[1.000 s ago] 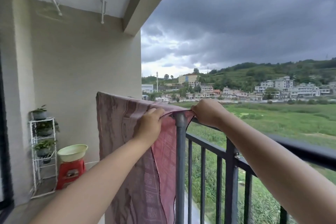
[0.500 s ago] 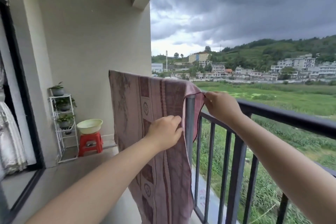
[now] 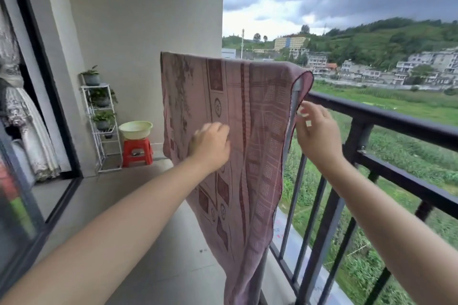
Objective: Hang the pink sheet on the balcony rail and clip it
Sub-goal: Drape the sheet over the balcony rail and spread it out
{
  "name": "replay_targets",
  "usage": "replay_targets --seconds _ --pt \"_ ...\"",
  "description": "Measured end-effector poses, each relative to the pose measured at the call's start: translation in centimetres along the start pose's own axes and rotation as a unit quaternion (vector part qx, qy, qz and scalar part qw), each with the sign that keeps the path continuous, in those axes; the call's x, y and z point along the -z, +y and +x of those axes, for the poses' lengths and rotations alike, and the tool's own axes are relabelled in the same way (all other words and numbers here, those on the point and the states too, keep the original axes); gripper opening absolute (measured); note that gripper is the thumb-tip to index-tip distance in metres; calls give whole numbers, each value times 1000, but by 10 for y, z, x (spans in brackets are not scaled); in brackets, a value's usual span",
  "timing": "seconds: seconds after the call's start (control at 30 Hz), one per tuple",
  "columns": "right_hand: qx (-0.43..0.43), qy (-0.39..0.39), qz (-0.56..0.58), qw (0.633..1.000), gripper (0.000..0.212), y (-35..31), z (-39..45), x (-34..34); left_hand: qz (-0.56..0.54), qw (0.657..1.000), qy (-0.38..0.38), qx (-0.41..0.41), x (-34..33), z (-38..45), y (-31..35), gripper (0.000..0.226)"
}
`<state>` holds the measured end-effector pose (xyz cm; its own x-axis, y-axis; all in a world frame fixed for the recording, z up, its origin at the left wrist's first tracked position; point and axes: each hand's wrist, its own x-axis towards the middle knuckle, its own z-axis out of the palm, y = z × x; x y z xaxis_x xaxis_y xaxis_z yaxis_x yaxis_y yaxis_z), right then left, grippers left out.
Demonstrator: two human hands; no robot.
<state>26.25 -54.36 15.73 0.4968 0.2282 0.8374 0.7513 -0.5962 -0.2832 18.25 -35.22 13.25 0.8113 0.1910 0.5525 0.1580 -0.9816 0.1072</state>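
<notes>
Across the middle of the frame, your pink patterned cloth sheet (image 3: pixel 238 131) hangs draped over a raised grey metal bar, its long panel falling toward the balcony floor on your side. Your left hand (image 3: pixel 210 146) lies against the front of the sheet with fingers curled; whether it pinches the fabric you cannot tell from this view. Your right hand (image 3: pixel 316 136), just right of the sheet's edge, holds a small white clip (image 3: pixel 303 114) between its fingertips, close to the fabric beside the grey post. To the right runs the black metal balcony rail (image 3: pixel 386 119). At left centre stand a red plastic stool (image 3: pixel 137 152), carrying a pale green basin (image 3: pixel 135 129), and a white plant rack (image 3: pixel 99 129).
</notes>
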Motion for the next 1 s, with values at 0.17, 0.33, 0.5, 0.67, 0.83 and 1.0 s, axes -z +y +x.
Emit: replay_targets --seconds 0.17,0.33,0.5,0.67,0.83,1.0 --pt "210 79 -31 974 28 -25 -65 -58 13 995 -36 94 -38 -13 -83 34" --pt "140 -252 -100 952 30 -80 -68 -178 44 983 -94 154 -64 -23 -194 37" --pt "82 -391 -103 911 44 -160 -19 -315 73 959 -208 178 -76 -10 -325 54" --pt "56 -413 -99 903 49 -238 40 -450 106 944 -254 179 -68 40 -451 58" --pt "37 -446 -107 888 54 -269 84 -571 121 934 -262 211 -91 99 -557 59" --pt "24 -477 -105 872 59 -262 129 -707 121 937 -270 184 -162 170 -645 57"
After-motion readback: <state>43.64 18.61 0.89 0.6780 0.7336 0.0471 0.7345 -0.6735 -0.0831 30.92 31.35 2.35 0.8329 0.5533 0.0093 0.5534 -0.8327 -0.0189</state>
